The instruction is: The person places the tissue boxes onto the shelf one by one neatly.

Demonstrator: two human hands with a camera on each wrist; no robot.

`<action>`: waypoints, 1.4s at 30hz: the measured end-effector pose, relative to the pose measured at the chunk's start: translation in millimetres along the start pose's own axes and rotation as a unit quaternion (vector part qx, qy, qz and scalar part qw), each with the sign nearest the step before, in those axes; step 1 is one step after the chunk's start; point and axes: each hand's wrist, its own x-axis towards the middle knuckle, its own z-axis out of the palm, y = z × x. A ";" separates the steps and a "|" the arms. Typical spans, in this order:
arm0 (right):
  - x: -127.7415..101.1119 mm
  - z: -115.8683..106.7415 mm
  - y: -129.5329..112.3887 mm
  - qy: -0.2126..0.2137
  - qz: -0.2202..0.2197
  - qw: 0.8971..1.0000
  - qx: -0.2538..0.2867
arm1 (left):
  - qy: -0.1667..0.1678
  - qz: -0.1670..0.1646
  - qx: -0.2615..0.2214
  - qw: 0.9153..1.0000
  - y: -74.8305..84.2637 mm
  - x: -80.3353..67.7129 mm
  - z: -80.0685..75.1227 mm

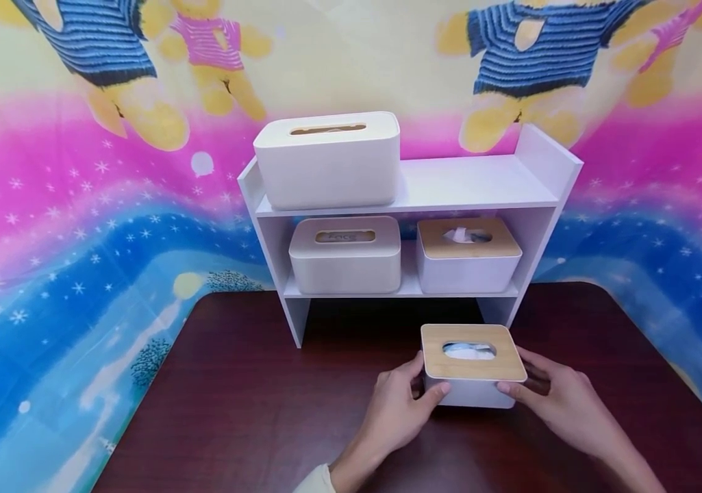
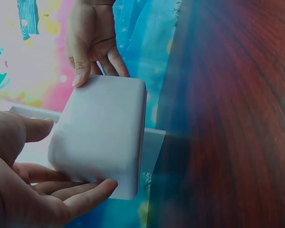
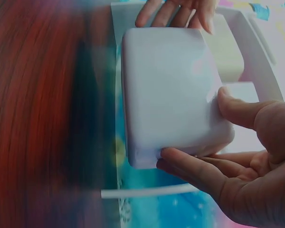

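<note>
A white tissue box (image 1: 472,373) with a wooden lid is gripped at both ends — left hand (image 1: 396,411) and right hand (image 1: 557,404) curled round it for balance — just above the bench (image 1: 233,411), before the shelf (image 1: 480,185).

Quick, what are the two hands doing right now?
Left hand: holding the left side of the tissue box, thumb and fingers round it.
Right hand: holding the right side of the same box.
</note>
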 end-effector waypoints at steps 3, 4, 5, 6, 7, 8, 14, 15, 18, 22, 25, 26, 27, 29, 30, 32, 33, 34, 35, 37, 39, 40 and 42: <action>2.9 6.1 -8.9 0.006 -0.007 1.000 0.008 | 0.012 -0.003 0.007 1.000 -1.6 -0.5 -6.5; 3.9 7.9 -11.5 0.011 -0.011 1.000 0.005 | 0.016 -0.003 0.011 1.000 -2.2 -0.4 -8.2; 5.1 9.1 -14.1 0.015 -0.014 1.000 0.000 | 0.020 -0.005 0.015 1.000 -2.6 -0.4 -9.9; 6.2 10.1 -16.4 0.020 -0.019 1.000 -0.006 | 0.024 -0.005 0.014 1.000 -2.8 -0.5 -11.6; 7.2 11.1 -19.2 0.024 -0.021 0.999 -0.013 | 0.029 -0.006 0.015 0.999 -2.8 -0.7 -13.2; 8.4 11.8 -21.9 0.030 -0.023 0.999 -0.021 | 0.033 -0.009 0.016 0.999 -2.5 -0.6 -14.9; 15.2 14.7 -35.6 0.047 -0.040 0.997 -0.042 | 0.052 -0.026 0.016 0.998 0.9 -0.5 -26.7; 16.0 15.1 -37.5 0.048 -0.041 0.997 -0.041 | 0.055 -0.025 0.019 0.998 1.2 -0.4 -28.4; 17.3 16.4 -42.0 0.055 -0.042 0.997 -0.036 | 0.067 -0.014 0.034 0.997 2.0 -0.5 -33.1; 16.6 19.5 -44.8 0.059 -0.034 0.997 -0.024 | 0.065 -0.015 0.043 0.997 2.2 0.1 -37.4; 15.8 21.7 -45.0 0.062 -0.031 0.997 -0.025 | 0.052 -0.026 0.034 0.998 1.9 0.7 -39.3; 15.6 21.4 -45.2 0.063 -0.031 0.997 -0.025 | 0.049 -0.028 0.029 0.998 2.3 1.1 -39.6; 15.4 21.1 -45.4 0.066 -0.031 0.997 -0.027 | 0.046 -0.029 0.025 0.998 2.7 1.1 -40.0; 14.5 21.6 -46.1 0.066 -0.029 0.997 -0.027 | 0.045 -0.030 0.024 0.998 2.7 0.5 -40.7; 14.2 21.8 -46.4 0.066 -0.028 0.997 -0.024 | 0.044 -0.032 0.024 0.998 2.9 0.3 -41.1; 13.5 22.1 -47.5 0.067 -0.027 0.997 -0.017 | 0.041 -0.037 0.023 0.998 3.0 0.2 -42.1; 13.1 22.1 -48.1 0.069 -0.026 0.997 -0.015 | 0.040 -0.039 0.022 0.998 3.3 0.3 -42.7; 12.8 22.1 -48.7 0.071 -0.027 0.997 -0.012 | 0.040 -0.041 0.021 0.998 3.5 0.5 -43.3; 12.4 22.1 -49.4 0.073 -0.028 0.997 -0.008 | 0.041 -0.041 0.021 0.998 3.7 0.7 -44.2; 11.6 21.7 -50.6 0.075 -0.029 0.997 0.002 | 0.048 -0.035 0.026 0.998 4.1 0.8 -46.0; 10.5 21.1 -51.9 0.077 -0.031 0.997 0.007 | 0.053 -0.033 0.027 0.998 5.3 0.7 -48.0; 10.0 20.7 -52.5 0.076 -0.032 0.996 0.011 | 0.054 -0.032 0.027 0.998 5.7 0.8 -48.8; 8.6 19.9 -53.4 0.074 -0.031 0.997 0.017 | 0.053 -0.030 0.028 0.998 6.7 0.9 -50.3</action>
